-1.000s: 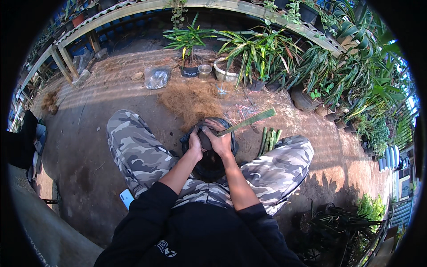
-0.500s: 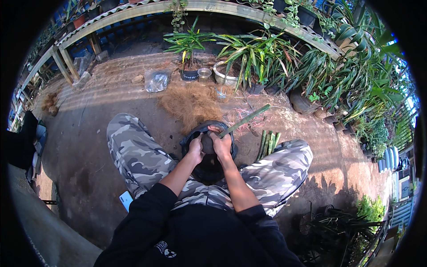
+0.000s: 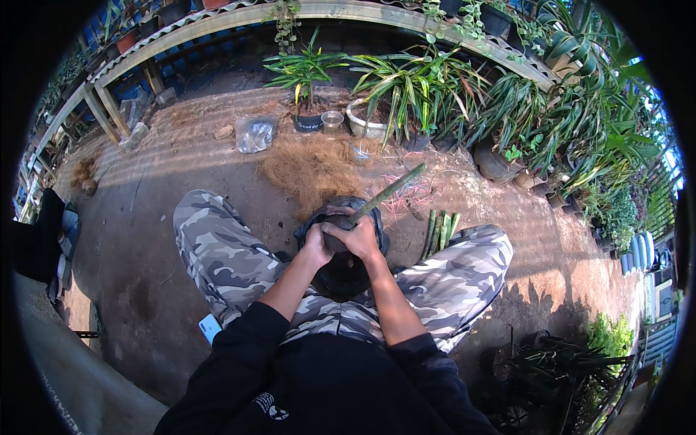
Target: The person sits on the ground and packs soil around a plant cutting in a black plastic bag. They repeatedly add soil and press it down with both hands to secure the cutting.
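Note:
Between my legs sits a black plastic bag, its mouth open, with dark material inside. Over it, my left hand and my right hand are closed round a dark ball of soil. A thick green stem slants up and to the right from beside my right hand. Its lower end is hidden by that hand, so I cannot tell how it joins the ball. Several short green stem pieces lie on the ground by my right knee.
Brown fibre is heaped beyond the bag, with pink and white strips scattered to its right. Behind are a clear plastic bag, a clear cup, a black pot and a white pot. A phone lies by my left thigh.
The stem's upper tip has swung left and slightly down. My right hand has shifted a little over the ball, its fingers now more across the top. Both hands still grip it.

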A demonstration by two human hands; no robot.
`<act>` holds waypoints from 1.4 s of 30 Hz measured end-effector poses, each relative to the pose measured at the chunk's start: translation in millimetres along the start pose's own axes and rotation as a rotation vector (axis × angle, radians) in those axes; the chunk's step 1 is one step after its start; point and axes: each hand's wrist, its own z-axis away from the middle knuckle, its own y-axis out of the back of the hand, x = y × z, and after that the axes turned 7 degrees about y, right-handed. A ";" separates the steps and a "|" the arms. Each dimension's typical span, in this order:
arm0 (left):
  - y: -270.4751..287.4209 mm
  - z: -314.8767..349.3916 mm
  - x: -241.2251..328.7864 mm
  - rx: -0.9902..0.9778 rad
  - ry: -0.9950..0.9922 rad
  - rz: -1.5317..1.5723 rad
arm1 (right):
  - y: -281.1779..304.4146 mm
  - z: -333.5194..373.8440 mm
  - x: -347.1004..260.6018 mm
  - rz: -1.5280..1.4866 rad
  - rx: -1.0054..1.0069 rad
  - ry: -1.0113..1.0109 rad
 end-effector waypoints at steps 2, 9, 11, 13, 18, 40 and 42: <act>-1.0 -1.2 -1.5 -0.030 0.010 0.023 | -3.1 -1.5 3.4 -0.069 0.014 -0.061; -17.6 4.1 -11.2 0.053 -0.060 0.125 | -14.6 -4.3 1.0 -0.165 0.545 -0.465; -12.5 0.0 -11.5 0.013 -0.095 0.098 | -14.3 -2.1 -3.3 0.036 0.357 -0.030; -4.6 -5.5 -12.0 -0.079 -0.015 0.150 | -14.2 -0.9 -6.4 0.323 0.274 0.451; -12.5 -12.9 -4.5 -0.063 0.010 0.157 | -13.9 -11.9 -13.3 0.010 0.349 -0.155; -69.6 29.7 20.4 -0.052 -0.053 0.145 | 15.5 -62.0 -46.5 -0.037 0.354 -0.530; -78.2 19.6 36.0 -0.008 -0.014 0.116 | 28.3 -74.8 -49.8 0.043 0.070 -0.368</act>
